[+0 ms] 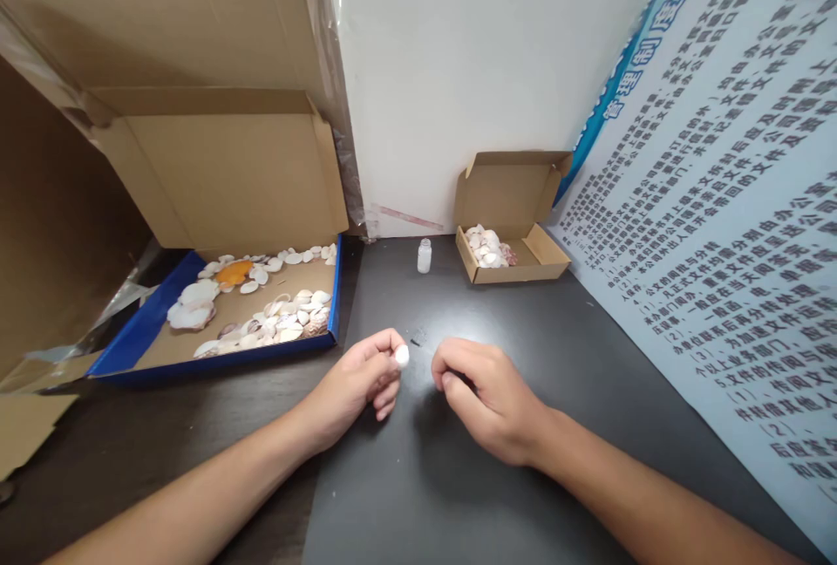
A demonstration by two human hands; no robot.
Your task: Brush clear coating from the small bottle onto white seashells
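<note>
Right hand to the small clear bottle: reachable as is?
Likely yes: the bottle stands upright beyond the right hand, with nothing tall between; the left hand, holding a small white piece, is off to one side.

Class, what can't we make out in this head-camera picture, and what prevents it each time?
All in the head view:
- Inside of the right hand: hidden by its own curled fingers.
- Identity of the small white piece: too small, partly covered by the left hand.
- Lower shells in the small carton: hidden beneath upper ones.
- Rest of the printed sheet: cut off by the right edge.
</note>
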